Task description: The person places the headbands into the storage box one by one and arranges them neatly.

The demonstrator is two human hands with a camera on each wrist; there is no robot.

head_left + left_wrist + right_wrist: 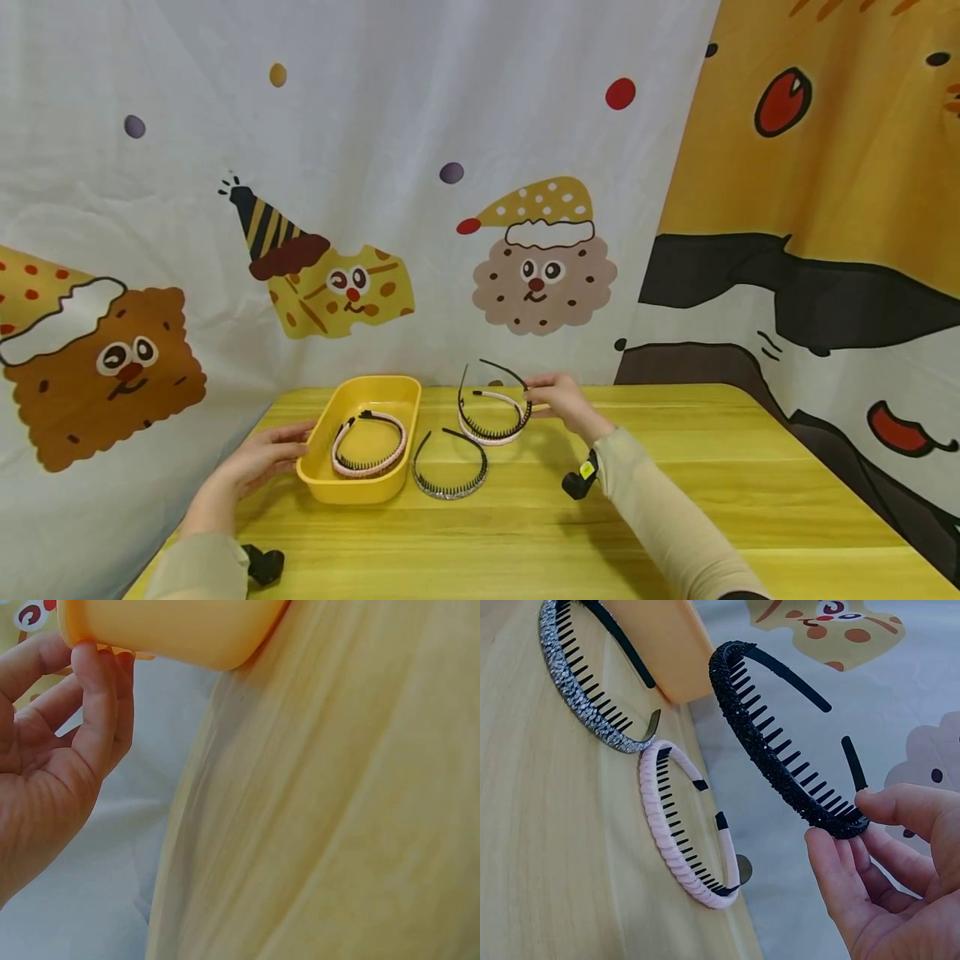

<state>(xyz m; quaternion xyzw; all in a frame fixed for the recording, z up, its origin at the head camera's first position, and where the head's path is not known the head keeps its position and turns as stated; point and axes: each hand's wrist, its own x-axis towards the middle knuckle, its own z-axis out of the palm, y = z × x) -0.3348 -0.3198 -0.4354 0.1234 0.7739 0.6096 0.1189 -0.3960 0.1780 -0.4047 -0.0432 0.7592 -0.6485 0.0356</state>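
Right hand (566, 403) pinches a black headband (762, 757) above the bench (750, 467); left hand (251, 463), relaxed, touches a yellow tray (348, 492).

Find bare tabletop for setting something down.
Free: table right of the right sleeve; front stretch between it and the left sleeve, nearer than the yellow tray. Crowded: between tray and right hand, with silver headband, pink headband, held black headband.

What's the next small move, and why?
Probably swing the black headband left over the yellow basket and lower it in. The right hand holds it clear of the table, the left hand touches the basket's side, and a pink headband already lies inside.
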